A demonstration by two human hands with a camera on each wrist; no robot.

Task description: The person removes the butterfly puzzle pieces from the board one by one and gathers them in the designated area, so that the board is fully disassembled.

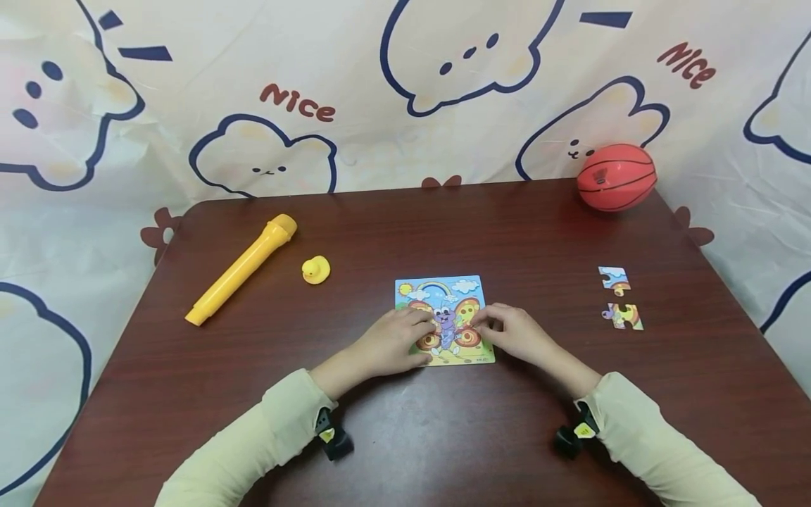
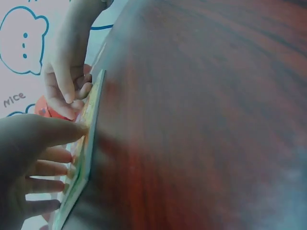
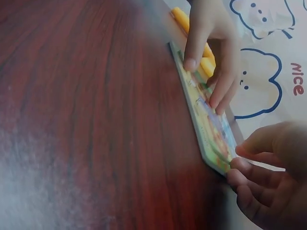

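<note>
A square butterfly puzzle point(image 1: 453, 287) with a rainbow and blue sky lies on the table between both hands. My left hand point(image 1: 394, 343) rests on its left side; in the left wrist view the fingers point(image 2: 50, 168) reach out nearly straight onto the picture, the thumb nearer me. My right hand point(image 1: 516, 332) is at the right edge, its fingers bent and fingertips right at the board's border in the right wrist view. Whether those fingertips pinch a piece I cannot tell. Two loose puzzle pieces, an upper one point(image 1: 612, 277) and a lower one point(image 1: 629, 316), lie to the right.
On the left of the brown table point(image 1: 443, 436) lie a yellow toy microphone point(image 1: 237, 273) and a small yellow duck point(image 1: 316, 270). A red toy basketball point(image 1: 617, 177) sits at the far right corner. Behind the table hangs a patterned cloth point(image 1: 367, 151).
</note>
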